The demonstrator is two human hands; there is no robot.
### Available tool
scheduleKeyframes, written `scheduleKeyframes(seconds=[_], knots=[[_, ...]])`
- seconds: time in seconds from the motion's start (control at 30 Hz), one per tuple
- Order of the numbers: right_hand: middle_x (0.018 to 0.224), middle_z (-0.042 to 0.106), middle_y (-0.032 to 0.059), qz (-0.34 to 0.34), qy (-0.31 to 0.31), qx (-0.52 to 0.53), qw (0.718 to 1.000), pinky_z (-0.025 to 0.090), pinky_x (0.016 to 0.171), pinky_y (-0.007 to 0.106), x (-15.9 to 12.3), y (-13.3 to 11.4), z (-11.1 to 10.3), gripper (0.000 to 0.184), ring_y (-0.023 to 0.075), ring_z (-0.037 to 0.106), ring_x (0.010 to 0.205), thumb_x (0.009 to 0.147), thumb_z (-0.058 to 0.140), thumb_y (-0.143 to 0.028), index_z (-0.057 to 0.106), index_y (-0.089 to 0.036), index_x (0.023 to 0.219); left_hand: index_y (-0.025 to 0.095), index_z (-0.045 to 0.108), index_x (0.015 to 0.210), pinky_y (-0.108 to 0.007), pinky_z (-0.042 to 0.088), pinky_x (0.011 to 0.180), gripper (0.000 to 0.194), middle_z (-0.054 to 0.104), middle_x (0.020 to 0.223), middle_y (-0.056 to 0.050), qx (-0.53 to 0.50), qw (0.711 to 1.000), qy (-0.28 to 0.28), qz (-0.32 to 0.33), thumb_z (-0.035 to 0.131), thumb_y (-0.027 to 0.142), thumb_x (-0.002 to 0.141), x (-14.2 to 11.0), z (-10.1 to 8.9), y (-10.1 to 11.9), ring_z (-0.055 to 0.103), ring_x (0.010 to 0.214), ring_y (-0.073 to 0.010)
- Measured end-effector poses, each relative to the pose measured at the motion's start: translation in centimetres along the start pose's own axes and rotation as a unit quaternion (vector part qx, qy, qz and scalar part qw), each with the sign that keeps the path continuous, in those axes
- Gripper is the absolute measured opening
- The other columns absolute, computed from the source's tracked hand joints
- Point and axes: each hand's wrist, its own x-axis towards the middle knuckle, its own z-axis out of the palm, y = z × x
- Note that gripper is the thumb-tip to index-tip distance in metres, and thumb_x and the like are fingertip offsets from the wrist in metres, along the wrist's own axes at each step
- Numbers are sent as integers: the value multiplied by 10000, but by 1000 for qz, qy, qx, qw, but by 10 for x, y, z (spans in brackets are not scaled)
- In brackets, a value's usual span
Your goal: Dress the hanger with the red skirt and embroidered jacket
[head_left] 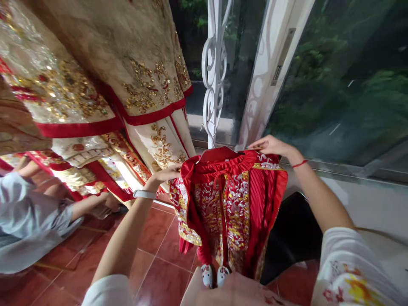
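A red pleated skirt (236, 204) with gold and silver embroidery hangs in front of me, with a gathered waistband and a small tie at its middle. Inside the waist sits a red hanger (218, 154), its metal hook pointing up. My left hand (168, 173) is closed on the skirt's left top edge, its fingertips partly hidden by the cloth. At the opposite end of the waist, my right hand (269, 145) pinches the top corner, thumb and fingers together. Whether either hand also grips the hanger is unclear.
Cream embroidered robes (149, 63) with red hems hang at the left. Behind the skirt stands a white scrolled metal post (210, 85) before glass doors (338, 85). A black object (293, 229) is at the right. Another person (35, 212) is low at the left on the red-tiled floor (162, 276).
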Motion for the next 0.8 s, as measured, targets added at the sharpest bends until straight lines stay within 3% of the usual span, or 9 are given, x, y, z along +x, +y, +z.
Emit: scheduleKeyframes(seconds=[0.1, 0.17, 0.23, 0.3, 0.4, 0.53, 0.6, 0.7, 0.8], knots=[[912, 759, 69, -24, 26, -137, 990, 562, 848, 386, -11, -39, -12, 262, 217, 687, 820, 805, 722, -343, 815, -188, 995, 162, 737, 1144, -411, 572, 878, 812, 772, 999, -123, -3, 999, 53, 12, 689, 774, 613, 7, 4, -8, 681, 998, -325], [978, 736, 77, -53, 98, -223, 968, 556, 906, 402, -36, -65, -5, 280, 238, 687, 897, 855, 669, -294, 797, -220, 1092, 160, 737, 1135, -415, 569, 888, 814, 770, 1007, -123, 4, 996, 89, 19, 693, 783, 613, 6, 4, -14, 680, 990, -324], [1058, 705, 85, -55, 130, -261, 955, 560, 943, 411, -66, -75, 13, 370, 253, 681, 956, 874, 629, -245, 744, -250, 1225, 162, 736, 1132, -423, 560, 922, 796, 764, 1042, -126, 16, 993, 114, 28, 711, 770, 618, 2, 4, -19, 675, 1009, -327], [1134, 670, 87, -43, 152, -274, 949, 550, 1004, 418, -90, -63, 36, 465, 268, 664, 1050, 865, 598, -185, 690, -271, 1313, 159, 722, 1164, -433, 538, 978, 786, 752, 1104, -132, 34, 990, 130, 39, 737, 733, 627, -2, 4, -24, 667, 1055, -333], [1264, 600, 87, -12, 216, -269, 939, 503, 1100, 429, -100, -17, 75, 594, 264, 610, 1210, 869, 473, -87, 607, -294, 1409, 147, 649, 1294, -429, 498, 1048, 816, 711, 1228, -144, 71, 983, 158, 60, 749, 664, 670, -9, 8, -31, 640, 1155, -331], [1302, 593, 122, 59, 260, -292, 919, 579, 964, 443, -85, 31, 102, 687, 274, 669, 1106, 879, 360, -47, 514, -314, 1492, 143, 582, 1371, -419, 479, 1050, 779, 666, 1309, -159, 160, 953, 255, 34, 669, 625, 766, -18, 22, -32, 624, 1198, -333], [1169, 667, 139, 76, 229, -323, 915, 603, 859, 427, -80, 30, 92, 660, 274, 708, 942, 881, 384, -66, 543, -305, 1475, 149, 594, 1359, -421, 497, 997, 706, 677, 1270, -166, 215, 923, 320, -10, 603, 610, 824, -22, 31, -27, 648, 1133, -336], [881, 728, 124, 74, 194, -333, 920, 593, 774, 411, -82, 7, 73, 600, 251, 690, 707, 904, 424, -126, 555, -267, 1472, 157, 612, 1338, -422, 506, 941, 626, 690, 1167, -160, 263, 882, 390, -45, 557, 570, 870, -28, 49, -17, 660, 1041, -330], [834, 745, 93, 67, 230, -283, 929, 575, 694, 376, -89, -15, 98, 601, 215, 641, 590, 957, 399, -211, 426, -248, 1557, 156, 617, 1314, -460, 475, 984, 571, 661, 1154, -163, 263, 841, 468, -62, 517, 539, 902, -29, 75, -8, 617, 1093, -346]])
